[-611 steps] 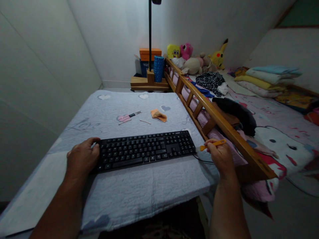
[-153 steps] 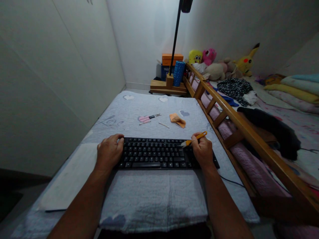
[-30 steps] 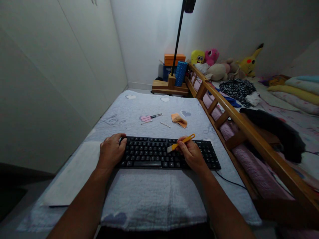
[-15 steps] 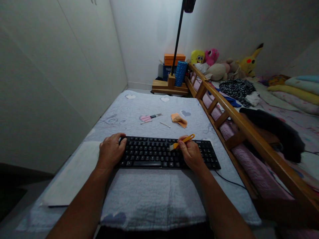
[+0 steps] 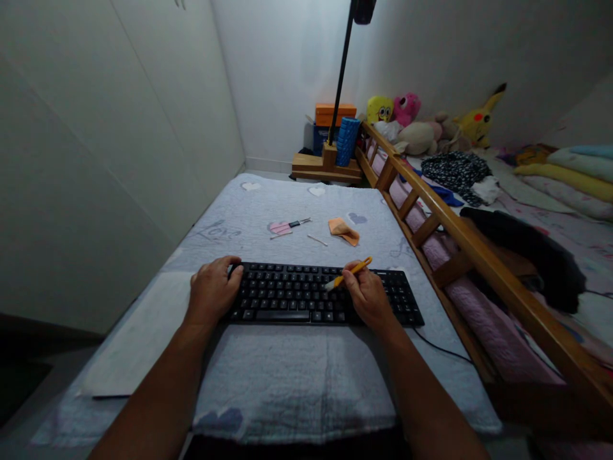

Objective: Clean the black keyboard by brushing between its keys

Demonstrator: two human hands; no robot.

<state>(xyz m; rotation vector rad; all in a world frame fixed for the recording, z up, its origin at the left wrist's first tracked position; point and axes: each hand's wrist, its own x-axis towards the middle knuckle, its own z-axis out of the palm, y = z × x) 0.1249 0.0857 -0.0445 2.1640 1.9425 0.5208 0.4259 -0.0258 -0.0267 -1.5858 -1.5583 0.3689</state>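
A black keyboard (image 5: 282, 295) lies flat on the cloth-covered table. My left hand (image 5: 214, 289) grips its left end, thumb on top near the edge keys and fingers over the far corner. Over the right part of the keys, my right hand (image 5: 368, 292) is closed around the yellow handle of a small brush (image 5: 352, 271). The brush slants down to the left, with its pale bristles at the keys right of the middle. Beyond the keyboard lie tweezers (image 5: 299, 222), two cotton swabs (image 5: 317, 240) and an orange cloth (image 5: 343, 231).
A white sheet-like item (image 5: 138, 345) lies at the table's left. The keyboard's cable (image 5: 443, 348) runs off to the right, toward a wooden bed rail (image 5: 445, 211). Behind the table stands a wooden lamp base (image 5: 327, 167) beside a blue roller (image 5: 347, 142).
The brush has shifted very slightly left, and its angle has turned a little in my right hand. My left hand and the keyboard stay where they were.
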